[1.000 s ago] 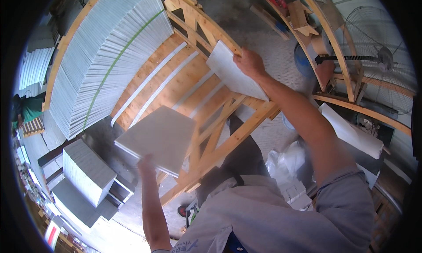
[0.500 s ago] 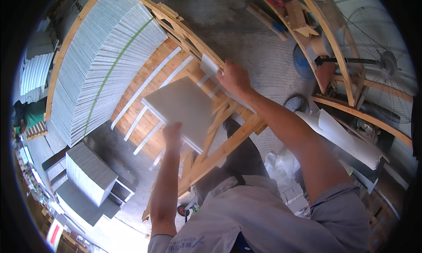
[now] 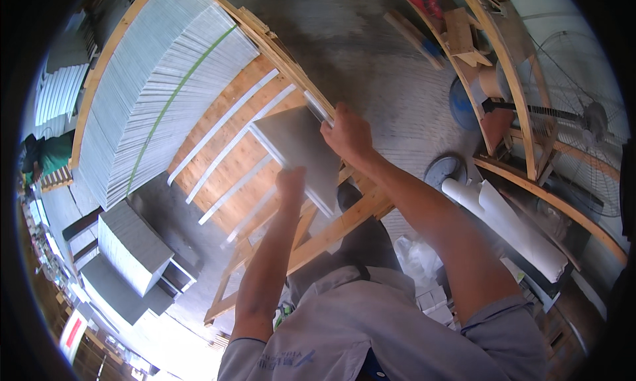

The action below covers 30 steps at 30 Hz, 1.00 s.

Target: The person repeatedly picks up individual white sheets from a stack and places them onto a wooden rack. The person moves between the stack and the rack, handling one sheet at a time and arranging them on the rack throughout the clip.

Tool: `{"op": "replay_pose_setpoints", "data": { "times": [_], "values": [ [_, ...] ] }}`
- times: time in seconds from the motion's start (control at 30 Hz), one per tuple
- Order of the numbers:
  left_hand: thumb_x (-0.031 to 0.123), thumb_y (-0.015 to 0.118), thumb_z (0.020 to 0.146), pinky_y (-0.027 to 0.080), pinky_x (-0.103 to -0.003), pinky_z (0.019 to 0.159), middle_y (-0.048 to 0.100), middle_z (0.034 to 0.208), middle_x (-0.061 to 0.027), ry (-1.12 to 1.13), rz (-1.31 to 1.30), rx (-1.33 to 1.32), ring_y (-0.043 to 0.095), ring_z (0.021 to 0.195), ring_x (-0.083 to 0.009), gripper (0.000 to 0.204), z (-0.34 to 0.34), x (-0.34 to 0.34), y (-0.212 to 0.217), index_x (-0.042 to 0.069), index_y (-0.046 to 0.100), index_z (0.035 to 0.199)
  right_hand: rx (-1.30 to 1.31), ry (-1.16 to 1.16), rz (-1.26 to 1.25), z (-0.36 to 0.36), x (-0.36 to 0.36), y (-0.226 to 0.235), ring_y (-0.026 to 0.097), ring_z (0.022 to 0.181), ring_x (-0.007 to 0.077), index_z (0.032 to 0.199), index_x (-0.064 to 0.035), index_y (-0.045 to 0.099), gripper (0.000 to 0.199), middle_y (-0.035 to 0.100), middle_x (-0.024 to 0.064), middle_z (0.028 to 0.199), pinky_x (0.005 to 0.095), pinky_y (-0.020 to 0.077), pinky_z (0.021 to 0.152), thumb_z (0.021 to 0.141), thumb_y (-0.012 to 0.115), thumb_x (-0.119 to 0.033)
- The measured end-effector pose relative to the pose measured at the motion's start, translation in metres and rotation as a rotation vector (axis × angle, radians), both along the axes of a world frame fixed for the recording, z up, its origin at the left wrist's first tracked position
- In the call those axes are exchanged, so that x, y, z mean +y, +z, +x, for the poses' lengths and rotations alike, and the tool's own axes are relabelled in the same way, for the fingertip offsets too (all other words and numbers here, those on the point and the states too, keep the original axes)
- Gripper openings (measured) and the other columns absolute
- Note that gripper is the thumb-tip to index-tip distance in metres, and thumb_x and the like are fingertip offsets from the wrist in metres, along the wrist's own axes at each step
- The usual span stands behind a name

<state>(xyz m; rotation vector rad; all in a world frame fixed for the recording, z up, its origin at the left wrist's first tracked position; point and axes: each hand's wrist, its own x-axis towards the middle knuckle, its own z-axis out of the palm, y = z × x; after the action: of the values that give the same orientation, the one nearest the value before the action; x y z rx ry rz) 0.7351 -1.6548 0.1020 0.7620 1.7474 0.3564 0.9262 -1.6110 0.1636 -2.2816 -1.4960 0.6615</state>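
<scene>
I have 1 grey tile (image 3: pixel 298 146) between both hands, held over the sloped wooden rack (image 3: pixel 232 162). My right hand (image 3: pixel 348 136) has its grip closed on the tile's far upper corner, fingers curled over the edge nearest the rack's top rail. My left hand (image 3: pixel 291 186) is at the tile's near lower edge, fingers folded against it; I judge it is gripping there, though the thumb side is hidden under the slab.

The tile lies tilted, its face roughly following the rack's slope, and its long axis runs from my left hand up and away to my right. It sits just ahead of my chest, nearer the rack's right side than the tile stack (image 3: pixel 159 90) that leans on the rack's left half. That stack is well apart from the tile, with bare boards and 3 pale strips (image 3: pixel 218 142) between them. I cannot tell whether the tile's underside touches the boards or hangs just above them.

My left hand is the nearer one to the open boards; my right is closer to the top rail.

Around me: smaller tile stacks (image 3: pixel 129 248) on the floor to the left, white rolls (image 3: pixel 510 229) to the right, a fan (image 3: pixel 583 116) beyond them.
</scene>
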Motion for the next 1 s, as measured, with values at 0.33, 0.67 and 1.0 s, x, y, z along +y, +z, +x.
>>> {"op": "replay_pose_setpoints", "data": {
  "times": [0.33, 0.67, 1.0],
  "values": [
    [0.030, 0.063, 0.073, 0.050, -0.045, 0.072, 0.067, 0.082, -0.0267, -0.155, 0.046, 0.256, 0.067, 0.082, -0.0358, 0.044, 0.031, -0.022, -0.017, -0.011, 0.065, 0.089, -0.028, -0.011, -0.036, -0.005, 0.002, 0.000, 0.066, 0.075, 0.0394, 0.091, -0.0008, 0.053, 0.032, 0.065, 0.0214, 0.081, 0.0471, 0.0535, 0.067, 0.081, 0.066, -0.028],
    [0.033, 0.058, 0.077, 0.049, -0.049, 0.080, 0.066, 0.088, -0.0265, -0.220, -0.015, 0.206, 0.064, 0.089, -0.0422, 0.042, 0.031, -0.026, -0.003, -0.004, 0.062, 0.097, -0.070, 0.033, -0.045, -0.005, -0.001, -0.001, 0.065, 0.078, 0.0406, 0.091, -0.0018, 0.053, 0.037, 0.065, 0.0210, 0.084, 0.0487, 0.0525, 0.071, 0.083, 0.064, -0.036],
    [0.039, 0.056, 0.081, 0.049, -0.048, 0.083, 0.066, 0.092, -0.0278, -0.270, -0.019, 0.227, 0.064, 0.095, -0.0403, 0.049, 0.032, -0.028, -0.028, -0.007, 0.063, 0.097, -0.079, 0.022, -0.099, -0.006, 0.001, 0.003, 0.065, 0.079, 0.0411, 0.088, -0.0020, 0.054, 0.049, 0.065, 0.0226, 0.084, 0.0488, 0.0521, 0.070, 0.090, 0.056, -0.051]
  ]
}}
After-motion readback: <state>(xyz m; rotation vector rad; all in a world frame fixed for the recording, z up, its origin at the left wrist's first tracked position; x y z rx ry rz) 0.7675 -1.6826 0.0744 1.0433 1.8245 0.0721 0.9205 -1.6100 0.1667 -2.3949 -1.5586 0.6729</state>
